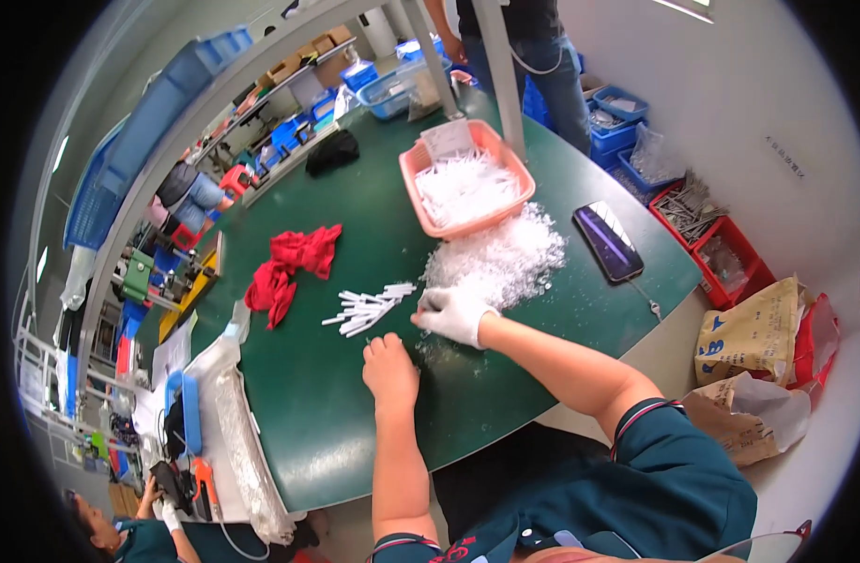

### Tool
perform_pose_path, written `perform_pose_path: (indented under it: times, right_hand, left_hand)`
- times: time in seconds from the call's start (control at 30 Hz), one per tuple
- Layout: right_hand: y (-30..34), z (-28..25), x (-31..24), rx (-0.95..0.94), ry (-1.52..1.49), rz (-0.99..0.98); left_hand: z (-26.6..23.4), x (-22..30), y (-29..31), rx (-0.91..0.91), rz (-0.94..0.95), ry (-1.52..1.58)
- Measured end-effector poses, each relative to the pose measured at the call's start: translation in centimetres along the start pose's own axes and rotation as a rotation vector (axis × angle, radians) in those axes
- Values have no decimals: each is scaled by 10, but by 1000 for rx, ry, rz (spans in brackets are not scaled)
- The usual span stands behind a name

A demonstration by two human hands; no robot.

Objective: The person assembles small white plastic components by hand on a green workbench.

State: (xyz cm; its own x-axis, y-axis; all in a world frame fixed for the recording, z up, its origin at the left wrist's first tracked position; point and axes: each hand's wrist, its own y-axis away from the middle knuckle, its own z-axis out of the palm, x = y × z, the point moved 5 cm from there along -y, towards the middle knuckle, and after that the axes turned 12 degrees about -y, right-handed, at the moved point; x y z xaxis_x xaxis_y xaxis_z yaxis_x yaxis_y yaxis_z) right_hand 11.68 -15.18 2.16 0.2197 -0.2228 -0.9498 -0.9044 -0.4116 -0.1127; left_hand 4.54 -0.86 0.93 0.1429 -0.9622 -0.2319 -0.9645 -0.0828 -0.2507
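My left hand (390, 369), bare, rests on the green table with its fingers curled in. Whatever its fingertips hold, if anything, is hidden. My right hand (456, 315) wears a white glove with bare fingertips showing and bends in a pinch at the near edge of a heap of small clear-white pieces (505, 258). What those fingertips hold is too small to make out. Just beyond my left hand lies a loose group of short white tubes (366, 310). Behind the heap stands a pink plastic basket (414, 188) full of thin white sticks.
A crumpled red cloth (289, 267) lies left on the green table (327, 413). To the right is a dark phone (608, 241). A metal post (500, 80) rises behind the basket. Red bins (735, 263) and paper sacks (749, 333) stand right. Another person (533, 56) stands behind.
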Motion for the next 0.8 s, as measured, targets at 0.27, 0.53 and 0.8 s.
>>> perform_pose_path:
  times: [0.27, 0.53, 0.8]
  right_hand:
    - [8, 6, -5, -64, 48, 65]
    - [5, 11, 1, -54, 131, 21]
    - [8, 4, -8, -43, 20, 67]
  left_hand:
    - [5, -2, 4, 8, 14, 84]
    - [-2, -2, 6, -67, 7, 132]
    - [3, -10, 0, 69, 37, 415]
